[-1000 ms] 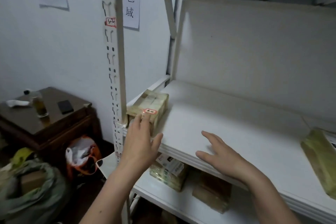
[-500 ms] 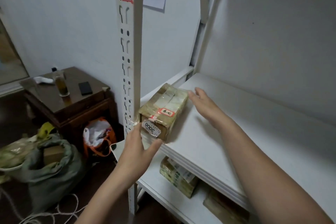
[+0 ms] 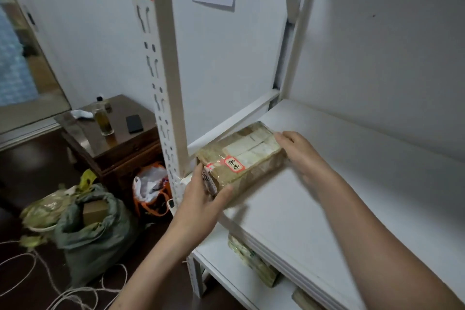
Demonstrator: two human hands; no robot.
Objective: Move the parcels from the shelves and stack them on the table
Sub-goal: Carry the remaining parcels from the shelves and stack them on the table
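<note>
A tape-wrapped brown parcel with a red-edged label lies at the left front corner of the white shelf. My left hand grips its near end, thumb round the right side. My right hand holds the far right side, fingers laid over the top edge. On the lower shelf, another wrapped parcel shows under the board, and a further one is mostly hidden. The dark wooden table stands to the left, beyond the shelf post.
The white slotted upright post stands just left of the parcel. On the table are a glass bottle and a black phone. On the floor lie a green sack, an orange bag and loose cord.
My right hand has moved from the shelf front to the parcel's far side. My left hand has closed round its near end. The view has swung left and closer.
</note>
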